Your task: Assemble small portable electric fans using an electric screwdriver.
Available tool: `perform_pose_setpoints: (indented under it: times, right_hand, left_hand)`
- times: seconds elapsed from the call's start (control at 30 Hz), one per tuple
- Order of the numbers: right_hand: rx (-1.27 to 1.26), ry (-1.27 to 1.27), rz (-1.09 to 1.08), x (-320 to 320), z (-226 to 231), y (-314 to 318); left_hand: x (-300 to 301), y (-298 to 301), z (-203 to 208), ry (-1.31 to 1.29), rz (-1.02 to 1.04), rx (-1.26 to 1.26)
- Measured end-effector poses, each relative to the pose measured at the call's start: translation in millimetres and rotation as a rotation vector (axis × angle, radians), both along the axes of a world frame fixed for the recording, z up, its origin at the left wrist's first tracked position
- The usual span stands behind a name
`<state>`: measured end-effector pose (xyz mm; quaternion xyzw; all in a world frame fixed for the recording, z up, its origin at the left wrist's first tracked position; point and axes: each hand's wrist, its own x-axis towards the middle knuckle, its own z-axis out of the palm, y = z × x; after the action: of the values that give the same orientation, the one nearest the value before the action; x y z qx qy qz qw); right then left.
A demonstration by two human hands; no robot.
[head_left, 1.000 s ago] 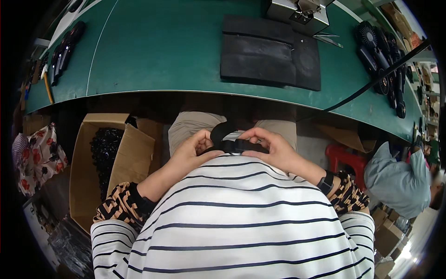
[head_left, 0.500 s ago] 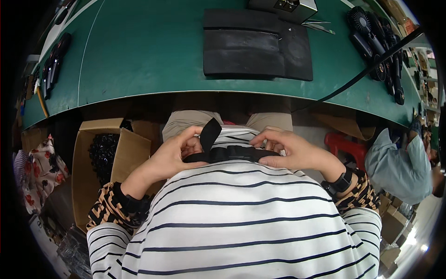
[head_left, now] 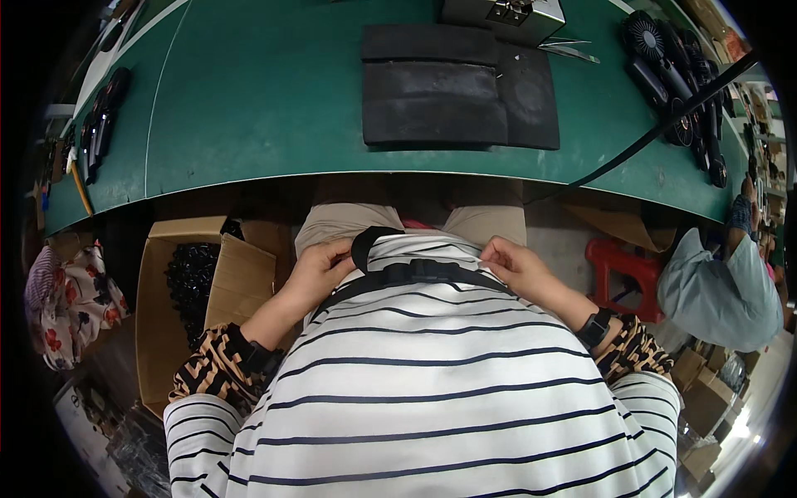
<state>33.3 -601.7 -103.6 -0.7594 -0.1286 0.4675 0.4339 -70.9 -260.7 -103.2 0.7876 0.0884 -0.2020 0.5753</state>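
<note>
Noted on green counter (head_left: 249, 108): flat black pads (head_left: 436, 83), boxy metal unit (head_left: 544, 18) behind, thin metal tweezers (head_left: 569, 51) beside it. To the right, black handheld fans (head_left: 643, 35) in a pile (one round grille facing up), black cable (head_left: 633, 152) slanting across. Far left, dark devices (head_left: 101, 120). Lower down: open carton (head_left: 241, 286) of glossy black bits (head_left: 187, 282), floral cloth (head_left: 95, 295) left, red stool (head_left: 610, 251) right.

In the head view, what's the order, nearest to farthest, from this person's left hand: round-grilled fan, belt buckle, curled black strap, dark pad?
1. Curled black strap: right at the left hand.
2. Belt buckle: farther right, at the waist's front.
3. Dark pad: ahead, on the green table.
4. Round-grilled fan: at the table's far right.
</note>
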Motion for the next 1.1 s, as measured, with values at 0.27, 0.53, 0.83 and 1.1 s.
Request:
perform_pose_setpoints:
  times: [0.27, 0.53, 0.83, 1.1]
  right_hand:
    - [-0.177, -0.642, 0.048, 25, -15, 15]
    - [-0.263, -0.754, 0.13, 42, -30, 18]
    - [0.128, -0.34, 0.4, 35, -8, 47]
    - [-0.012, -0.567, 0.225, 33, -20, 55]
  left_hand:
    - [33, 3, -31, -0.253, 0.0, 0.428]
    - [48, 11, -37, -0.235, -0.097, 0.501]
    - [58, -25, 79, -0.505, -0.55, 0.218]
    - [53, -35, 85, -0.18, -0.47, 0.155]
